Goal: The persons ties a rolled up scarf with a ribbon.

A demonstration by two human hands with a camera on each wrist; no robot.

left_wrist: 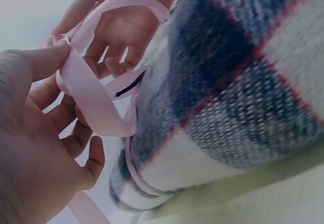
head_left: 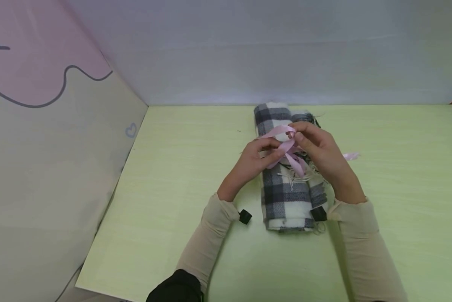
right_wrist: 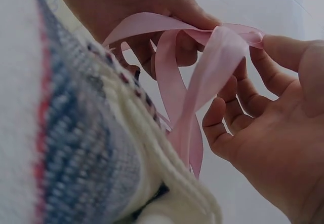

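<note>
1. one rolled plaid scarf [head_left: 284, 197], grey and white.
2. one pink ribbon [head_left: 286, 147].
3. two hands: one left grip [head_left: 253, 161], one right grip [head_left: 320, 149].
4. one light green surface [head_left: 173, 188].

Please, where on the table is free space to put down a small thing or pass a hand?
Bare table lies between the left wall panel and the rolled plaid scarf, and also right of the scarf toward the table's right edge. It is crowded over the scarf, where the left hand and right hand pinch the pink ribbon.
</note>
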